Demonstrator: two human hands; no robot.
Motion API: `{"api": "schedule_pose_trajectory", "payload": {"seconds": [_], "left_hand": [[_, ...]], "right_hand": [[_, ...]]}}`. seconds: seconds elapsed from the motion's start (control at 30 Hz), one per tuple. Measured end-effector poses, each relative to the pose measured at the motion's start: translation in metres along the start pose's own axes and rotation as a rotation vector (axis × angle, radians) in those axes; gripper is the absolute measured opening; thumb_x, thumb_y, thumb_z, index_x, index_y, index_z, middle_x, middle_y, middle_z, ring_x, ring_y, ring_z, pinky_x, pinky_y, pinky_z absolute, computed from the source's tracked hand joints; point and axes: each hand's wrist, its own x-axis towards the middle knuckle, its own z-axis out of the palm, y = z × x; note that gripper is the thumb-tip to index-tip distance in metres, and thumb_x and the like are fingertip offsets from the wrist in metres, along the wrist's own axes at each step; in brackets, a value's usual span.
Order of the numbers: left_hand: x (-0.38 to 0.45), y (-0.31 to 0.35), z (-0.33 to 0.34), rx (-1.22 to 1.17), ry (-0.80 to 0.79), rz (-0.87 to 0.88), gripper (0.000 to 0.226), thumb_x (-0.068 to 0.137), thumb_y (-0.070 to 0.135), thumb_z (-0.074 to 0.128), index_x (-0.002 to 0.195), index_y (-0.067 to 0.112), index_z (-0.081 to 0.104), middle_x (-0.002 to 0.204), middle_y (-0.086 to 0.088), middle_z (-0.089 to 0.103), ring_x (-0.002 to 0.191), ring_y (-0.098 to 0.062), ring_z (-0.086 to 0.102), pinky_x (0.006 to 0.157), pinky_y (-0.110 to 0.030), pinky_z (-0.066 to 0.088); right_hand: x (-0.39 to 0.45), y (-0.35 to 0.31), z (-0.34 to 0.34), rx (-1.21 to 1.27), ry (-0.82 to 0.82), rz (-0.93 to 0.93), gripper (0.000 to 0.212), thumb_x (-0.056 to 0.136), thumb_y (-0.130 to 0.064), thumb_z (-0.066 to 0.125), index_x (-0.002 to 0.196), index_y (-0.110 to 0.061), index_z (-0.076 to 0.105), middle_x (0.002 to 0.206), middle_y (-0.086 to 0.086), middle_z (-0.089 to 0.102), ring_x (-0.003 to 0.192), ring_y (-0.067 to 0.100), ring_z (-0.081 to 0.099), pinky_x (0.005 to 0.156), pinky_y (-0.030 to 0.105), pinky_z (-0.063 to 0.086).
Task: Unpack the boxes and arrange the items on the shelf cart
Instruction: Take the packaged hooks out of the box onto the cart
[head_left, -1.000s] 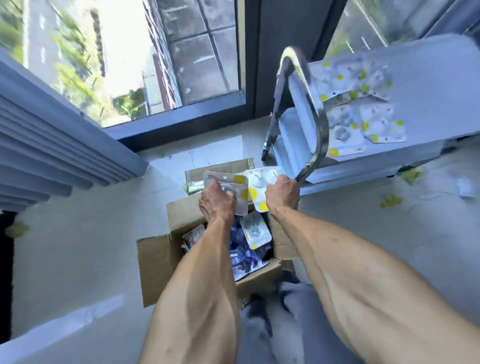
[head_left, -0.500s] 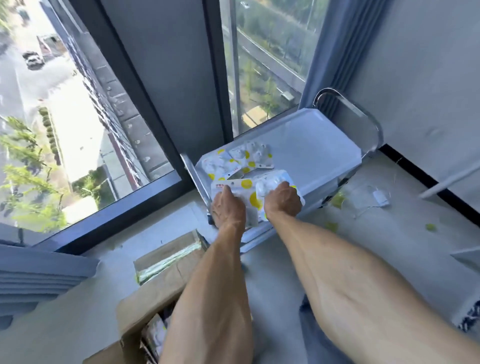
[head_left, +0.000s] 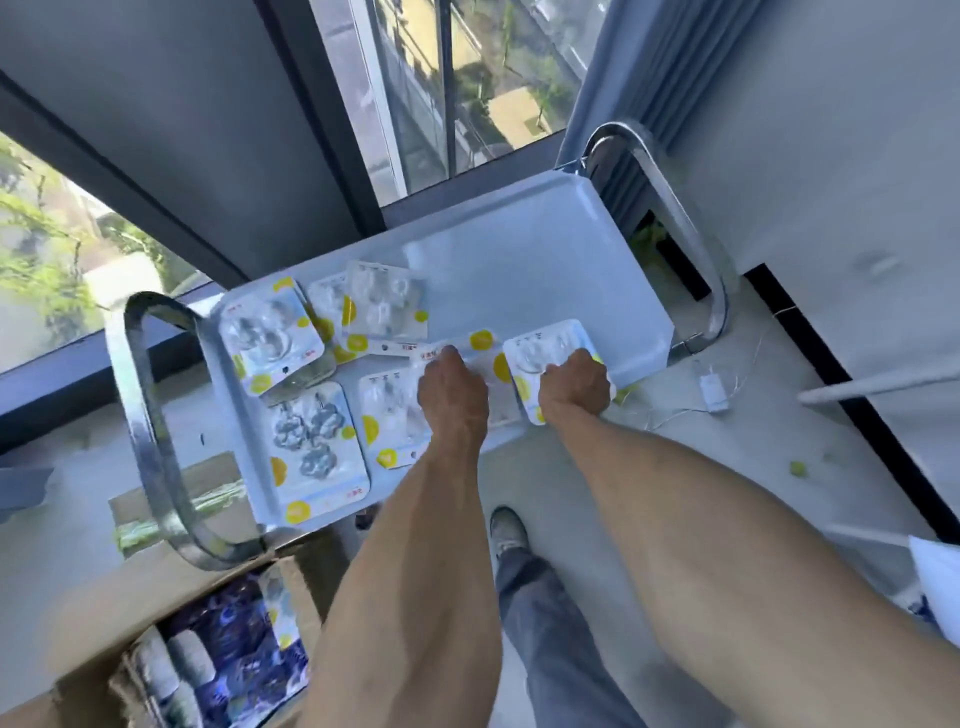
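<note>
Two hands are holding blister packs over the cart (head_left: 545, 249): left hand (head_left: 453, 387) gripping one pack (head_left: 485, 358), right hand (head_left: 574, 384) gripping another (head_left: 545, 348).

A single wide-angle view is given from the head, directed steeply downward and forward over both outstretched forearms. The left hand (head_left: 453, 387) and right hand (head_left: 574, 382) are seen near the centre, at arm's length. Beyond the grip the shelf cart (head_left: 519, 260) top and window (head_left: 441, 93) are taken in; below and left of it, an open box (head_left: 104, 639) at the frame's edge.
</note>
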Motion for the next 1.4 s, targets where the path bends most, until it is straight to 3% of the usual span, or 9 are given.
{"api": "schedule_pose_trajectory", "payload": {"seconds": [0.23, 0.4, 0.57, 0.73, 0.87, 1.13, 1.4], "left_hand": [[0.036, 0.018, 0.021, 0.089, -0.039, -0.091, 0.021, 0.088, 0.004, 0.047, 0.106, 0.005, 0.057, 0.106, -0.017, 0.063, 0.099, -0.036, 0.061, 0.071, -0.036, 0.039], [0.048, 0.02, 0.025, 0.082, -0.066, -0.115, 0.031, 0.091, 0.005, 0.045, 0.119, 0.008, 0.058, 0.113, -0.015, 0.064, 0.106, -0.035, 0.06, 0.082, -0.038, 0.046], [0.049, 0.019, 0.027, 0.081, -0.063, -0.148, 0.022, 0.091, 0.005, 0.044, 0.109, 0.007, 0.056, 0.109, -0.015, 0.064, 0.1, -0.035, 0.061, 0.076, -0.038, 0.045], [0.046, 0.011, 0.021, 0.07, -0.075, -0.111, 0.024, 0.098, 0.019, 0.045, 0.119, 0.01, 0.053, 0.113, -0.013, 0.063, 0.104, -0.033, 0.06, 0.073, -0.035, 0.038], [0.032, 0.001, 0.001, 0.067, -0.045, -0.104, 0.021, 0.099, 0.023, 0.043, 0.114, 0.011, 0.052, 0.111, -0.012, 0.062, 0.1, -0.033, 0.061, 0.069, -0.034, 0.034], [-0.002, -0.076, -0.077, 0.004, 0.119, -0.144, 0.024, 0.089, 0.007, 0.043, 0.109, 0.01, 0.055, 0.106, -0.013, 0.063, 0.097, -0.036, 0.061, 0.069, -0.036, 0.034], [-0.077, -0.22, -0.172, -0.006, 0.314, -0.138, 0.015, 0.089, 0.014, 0.05, 0.101, 0.011, 0.058, 0.099, -0.013, 0.064, 0.093, -0.035, 0.063, 0.067, -0.036, 0.036]], "right_hand": [[0.036, -0.011, 0.02, -0.026, -0.117, 0.002, 0.024, 0.096, -0.023, 0.055, 0.116, -0.01, 0.057, 0.118, 0.013, 0.063, 0.112, 0.032, 0.06, 0.088, 0.037, 0.047], [0.045, -0.021, 0.024, -0.092, -0.121, -0.033, 0.024, 0.093, -0.018, 0.054, 0.115, -0.009, 0.056, 0.118, 0.013, 0.062, 0.112, 0.033, 0.06, 0.086, 0.036, 0.047], [0.046, -0.025, 0.025, -0.121, -0.134, -0.032, 0.027, 0.092, -0.018, 0.052, 0.118, -0.01, 0.055, 0.119, 0.012, 0.062, 0.112, 0.033, 0.06, 0.086, 0.035, 0.046], [0.034, -0.031, 0.023, -0.154, -0.064, -0.067, 0.043, 0.09, -0.014, 0.052, 0.13, -0.008, 0.038, 0.109, 0.013, 0.065, 0.102, 0.034, 0.064, 0.076, 0.034, 0.042], [0.015, -0.044, 0.02, -0.161, -0.104, -0.104, 0.041, 0.091, -0.016, 0.052, 0.131, -0.012, 0.044, 0.115, 0.014, 0.063, 0.108, 0.035, 0.062, 0.082, 0.036, 0.044], [-0.079, -0.079, 0.034, -0.126, -0.133, -0.269, 0.031, 0.087, -0.012, 0.053, 0.119, -0.01, 0.053, 0.114, 0.017, 0.063, 0.108, 0.037, 0.061, 0.083, 0.036, 0.048], [-0.264, -0.103, 0.078, -0.077, -0.133, -0.438, 0.03, 0.088, -0.015, 0.054, 0.117, -0.011, 0.057, 0.112, 0.017, 0.064, 0.106, 0.037, 0.062, 0.08, 0.037, 0.048]]}}
